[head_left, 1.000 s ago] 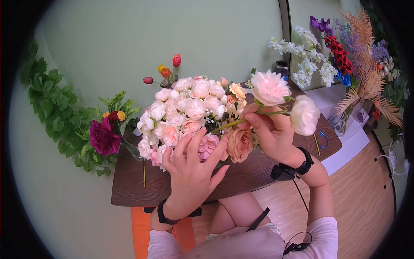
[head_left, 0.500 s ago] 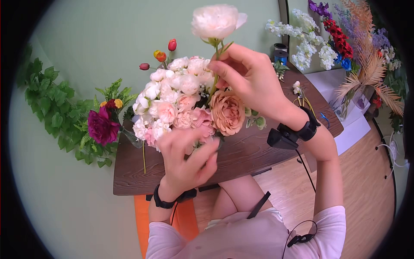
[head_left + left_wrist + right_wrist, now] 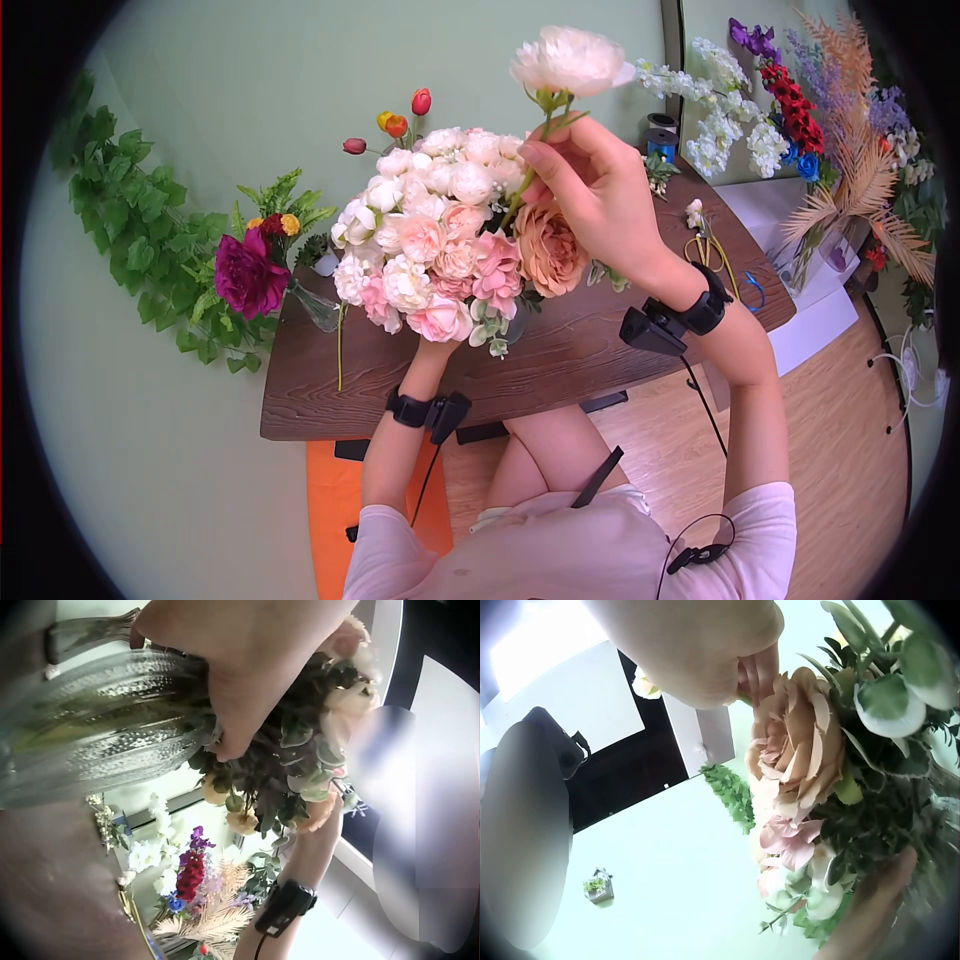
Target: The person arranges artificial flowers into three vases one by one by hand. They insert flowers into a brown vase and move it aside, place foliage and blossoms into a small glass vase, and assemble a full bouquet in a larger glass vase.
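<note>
A full bouquet of white, pink and peach flowers (image 3: 405, 235) stands in a ribbed glass vase (image 3: 112, 720). Under the blooms my left hand (image 3: 240, 660) grips the vase's neck; in the head view the flowers hide most of that hand. Above the bouquet's right side, my right hand (image 3: 595, 195) pinches the green stem of a pale white-pink flower (image 3: 570, 62) between thumb and fingers. That stem slants down into the bouquet beside a large peach rose (image 3: 550, 250). In the right wrist view the same rose (image 3: 799, 742) is close below the right hand.
On the brown table (image 3: 590, 350) lie a loose stem (image 3: 341, 350) at the left and scissors (image 3: 705, 250) at the right. A magenta flower (image 3: 250, 272) in a small glass vase is on the left. Tall mixed flowers (image 3: 850, 190) stand at the right; spools (image 3: 661, 140) are behind.
The right hand has raised the white-pink flower and turned its stem upright, over the bouquet. My left hand has moved from the front blooms down to the vase's neck beneath them.
</note>
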Demonstrator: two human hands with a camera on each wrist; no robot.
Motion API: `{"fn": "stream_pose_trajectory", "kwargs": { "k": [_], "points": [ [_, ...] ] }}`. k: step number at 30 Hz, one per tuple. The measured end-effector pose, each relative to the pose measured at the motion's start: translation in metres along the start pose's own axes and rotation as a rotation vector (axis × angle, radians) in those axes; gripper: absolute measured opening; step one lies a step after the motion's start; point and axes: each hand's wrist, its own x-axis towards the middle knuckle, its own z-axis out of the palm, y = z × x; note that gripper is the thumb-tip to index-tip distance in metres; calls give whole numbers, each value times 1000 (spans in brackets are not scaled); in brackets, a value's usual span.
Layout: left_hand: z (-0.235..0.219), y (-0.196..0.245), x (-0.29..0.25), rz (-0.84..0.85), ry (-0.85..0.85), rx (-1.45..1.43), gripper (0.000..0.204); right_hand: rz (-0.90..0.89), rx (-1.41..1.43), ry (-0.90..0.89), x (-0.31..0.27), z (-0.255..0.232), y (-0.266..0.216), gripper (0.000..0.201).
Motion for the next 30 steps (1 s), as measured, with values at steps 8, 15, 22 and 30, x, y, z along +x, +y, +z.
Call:
{"fn": "stream_pose_trajectory", "kwargs": {
  "k": [8,15,22,30],
  "points": [
    [-1,-11,13,22,12,-26,40,4,-73,-25,-1,-4,5,9],
    [9,-16,32,11,16,-30,40,-52,-364,-238,-3,0,14,12],
    [13,-22,24,7,16,-49,40,-92,-438,-370,4,-2,13,20],
    [15,-25,20,19,9,-55,40,109,-346,-479,13,-8,-14,31]
  ]
}}
